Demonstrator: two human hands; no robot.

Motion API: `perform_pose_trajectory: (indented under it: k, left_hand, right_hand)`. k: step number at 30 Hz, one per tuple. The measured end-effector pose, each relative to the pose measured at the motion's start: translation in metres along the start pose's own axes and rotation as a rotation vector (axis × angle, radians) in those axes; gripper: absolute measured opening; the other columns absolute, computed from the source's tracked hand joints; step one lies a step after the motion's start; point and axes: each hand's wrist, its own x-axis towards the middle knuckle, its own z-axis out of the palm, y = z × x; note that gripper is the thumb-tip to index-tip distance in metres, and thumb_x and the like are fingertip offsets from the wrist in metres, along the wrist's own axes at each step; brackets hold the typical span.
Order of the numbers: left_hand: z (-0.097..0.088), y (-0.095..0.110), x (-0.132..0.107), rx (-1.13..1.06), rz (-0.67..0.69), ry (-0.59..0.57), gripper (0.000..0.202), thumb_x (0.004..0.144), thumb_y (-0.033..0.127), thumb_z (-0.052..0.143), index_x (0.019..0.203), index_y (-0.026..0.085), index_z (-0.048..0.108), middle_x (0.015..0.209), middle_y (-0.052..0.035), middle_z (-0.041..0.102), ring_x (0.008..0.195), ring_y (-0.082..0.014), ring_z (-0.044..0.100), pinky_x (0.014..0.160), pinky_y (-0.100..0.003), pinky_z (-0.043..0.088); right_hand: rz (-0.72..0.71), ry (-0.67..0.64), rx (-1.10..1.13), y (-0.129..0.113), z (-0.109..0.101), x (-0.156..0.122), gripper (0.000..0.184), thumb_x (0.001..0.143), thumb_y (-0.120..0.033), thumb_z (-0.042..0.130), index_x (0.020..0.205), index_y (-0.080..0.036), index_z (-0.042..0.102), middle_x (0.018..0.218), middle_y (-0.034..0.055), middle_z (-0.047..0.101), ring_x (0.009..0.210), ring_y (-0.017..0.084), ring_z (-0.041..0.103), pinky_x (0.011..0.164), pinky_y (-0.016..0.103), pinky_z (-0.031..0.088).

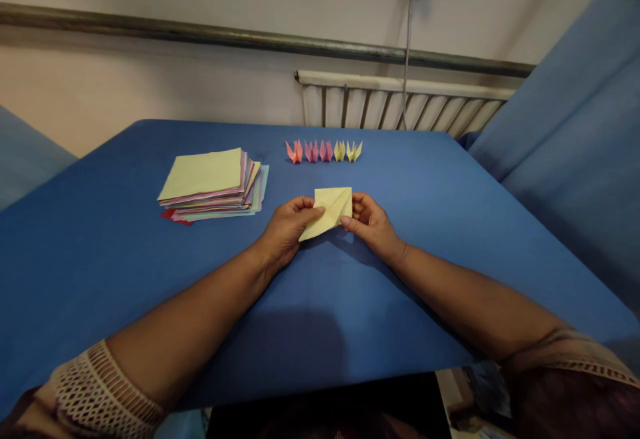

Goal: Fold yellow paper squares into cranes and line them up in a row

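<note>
A folded sheet of pale yellow paper is held between my two hands, above the middle of the blue table. My left hand pinches its left side, with the thumb lying on top. At the right edge, my right hand grips the paper between thumb and curled fingers. A diagonal crease and a folded flap show on its upper face. The fingertips behind the paper are partly hidden.
A thick stack of coloured paper lies to the left on the blue table. Several small folded paper cranes stand in a row toward the back. Behind the table are a radiator, a wall pipe and a hanging cord. Blue curtain hangs at right.
</note>
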Motion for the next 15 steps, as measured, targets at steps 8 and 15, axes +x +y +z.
perform_pose_trajectory:
  k: [8, 15]
  left_hand:
    - [0.0039, -0.0033, -0.0067, -0.032, -0.045, -0.134, 0.029, 0.063, 0.025, 0.081, 0.080, 0.015, 0.060, 0.073, -0.0007, 0.069, 0.064, -0.0135, 0.065, 0.066, -0.027, 0.050]
    - [0.0048, -0.0062, -0.0064, 0.033, 0.014, -0.182, 0.038, 0.064, 0.030, 0.083, 0.094, 0.014, 0.065, 0.088, -0.0054, 0.073, 0.073, -0.0155, 0.067, 0.072, -0.030, 0.051]
  right_hand:
    - [0.087, 0.018, -0.054, 0.0024, 0.0025, 0.0013, 0.038, 0.071, -0.049, 0.077, 0.091, -0.020, 0.064, 0.073, -0.0018, 0.067, 0.053, 0.009, 0.055, 0.052, 0.026, 0.052]
    - [0.073, 0.091, -0.119, 0.0005, 0.0048, 0.0005, 0.036, 0.069, -0.048, 0.078, 0.084, -0.019, 0.062, 0.068, -0.0027, 0.065, 0.051, 0.008, 0.053, 0.049, 0.025, 0.049]
